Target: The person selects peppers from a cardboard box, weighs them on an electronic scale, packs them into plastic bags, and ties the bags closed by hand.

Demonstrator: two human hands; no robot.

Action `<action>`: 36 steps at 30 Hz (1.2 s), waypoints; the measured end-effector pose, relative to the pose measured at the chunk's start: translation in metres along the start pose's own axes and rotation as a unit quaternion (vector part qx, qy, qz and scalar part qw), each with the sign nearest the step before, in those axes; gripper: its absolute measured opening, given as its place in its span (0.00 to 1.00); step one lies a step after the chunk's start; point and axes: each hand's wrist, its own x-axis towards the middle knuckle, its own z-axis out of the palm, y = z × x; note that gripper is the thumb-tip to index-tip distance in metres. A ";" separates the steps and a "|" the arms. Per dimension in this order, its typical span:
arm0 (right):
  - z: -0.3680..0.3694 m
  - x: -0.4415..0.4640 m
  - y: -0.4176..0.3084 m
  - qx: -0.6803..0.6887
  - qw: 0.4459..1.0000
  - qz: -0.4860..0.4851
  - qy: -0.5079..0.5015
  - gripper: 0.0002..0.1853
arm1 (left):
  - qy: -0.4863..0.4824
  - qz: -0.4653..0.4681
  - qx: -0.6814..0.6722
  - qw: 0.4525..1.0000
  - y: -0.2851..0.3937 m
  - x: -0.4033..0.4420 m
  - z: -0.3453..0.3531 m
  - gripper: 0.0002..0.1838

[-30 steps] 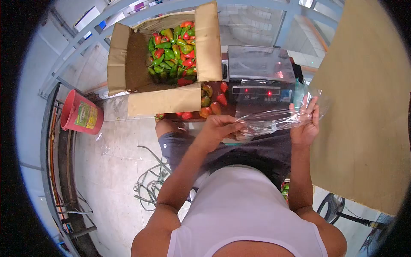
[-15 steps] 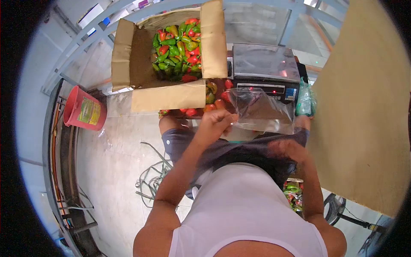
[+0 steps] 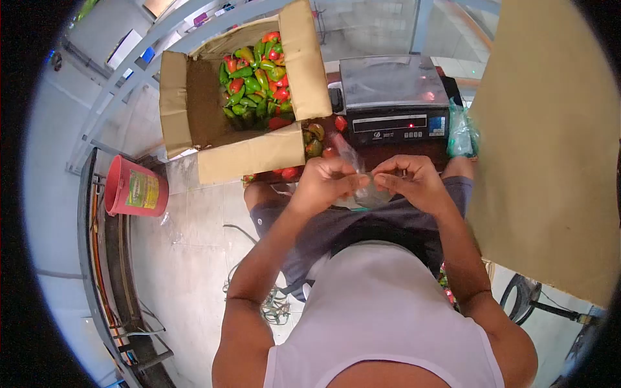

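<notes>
A clear plastic bag (image 3: 373, 196) hangs bunched above my lap, between my two hands. My left hand (image 3: 326, 185) pinches it from the left, fingers closed on the film. From the right, my right hand (image 3: 414, 185) pinches at the bag's edge with thumb and forefinger. Just beyond the hands, a few loose peppers (image 3: 314, 147) lie on a dark red surface, partly hidden by the box flap and the bag. Behind them stands a digital weighing scale (image 3: 396, 84) with a lit red display.
An open cardboard box (image 3: 252, 155) of green and red peppers (image 3: 253, 81) stands at the back left. A red bucket (image 3: 137, 187) sits at left. Tangled strapping (image 3: 275, 307) lies on the floor. A green plastic bag (image 3: 460, 132) and large cardboard sheet (image 3: 543, 155) are at right.
My right hand has come up from my lap to the clear bag. The bag, spread out before, is now gathered narrow between both hands. The view has shifted slightly.
</notes>
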 end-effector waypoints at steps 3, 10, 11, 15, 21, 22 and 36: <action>0.001 -0.001 0.004 -0.009 1.000 0.010 0.008 0.09 | -0.020 -0.004 -0.060 0.998 -0.007 -0.002 0.004 0.06; 0.004 -0.005 0.003 -0.032 0.999 0.031 0.031 0.12 | -0.010 -0.016 -0.089 0.996 -0.006 -0.007 0.013 0.06; 0.004 -0.005 0.004 -0.043 0.998 0.032 0.033 0.12 | -0.006 -0.038 -0.080 0.996 -0.003 -0.008 0.014 0.06; 0.003 -0.006 0.006 -0.069 0.996 0.035 0.035 0.11 | 0.018 -0.043 -0.098 0.994 -0.007 -0.009 0.017 0.04; 0.004 -0.006 0.009 -0.083 0.995 0.037 0.033 0.10 | 0.024 -0.060 -0.062 0.996 -0.007 -0.013 0.016 0.03; 0.004 -0.006 0.008 -0.083 0.995 0.037 0.030 0.10 | 0.017 -0.047 -0.087 0.995 -0.009 -0.012 0.018 0.03; 0.001 -0.008 0.013 -0.094 0.994 0.061 0.008 0.10 | 0.018 -0.081 -0.122 0.989 -0.014 -0.016 0.020 0.07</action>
